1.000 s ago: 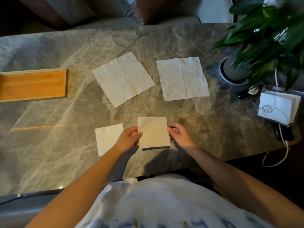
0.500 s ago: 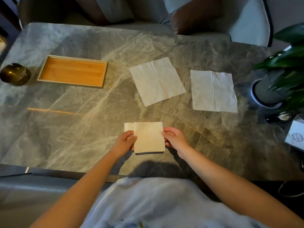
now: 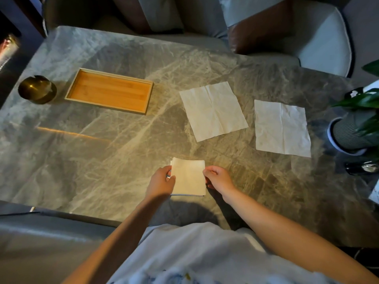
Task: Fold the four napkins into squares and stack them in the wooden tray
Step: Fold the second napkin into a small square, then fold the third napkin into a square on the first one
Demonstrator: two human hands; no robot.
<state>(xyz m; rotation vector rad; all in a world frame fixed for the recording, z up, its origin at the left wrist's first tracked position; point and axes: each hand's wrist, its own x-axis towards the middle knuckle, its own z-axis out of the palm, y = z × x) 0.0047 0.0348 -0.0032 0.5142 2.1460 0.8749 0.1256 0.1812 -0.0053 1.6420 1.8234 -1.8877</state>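
Note:
Two folded square napkins lie stacked near the table's front edge, the lower one peeking out at the top left corner. My left hand grips the stack's left edge and my right hand pinches its right edge. Two unfolded white napkins lie flat further back: one in the middle, another to its right. The wooden tray sits at the back left with nothing in it.
A brass bowl stands left of the tray. A potted plant and a small dark object stand at the right edge. Chairs sit behind the marble table.
My hands carried the folded napkin leftward and set it on top of the other folded one, so the two now form a stack. The view has swung left.

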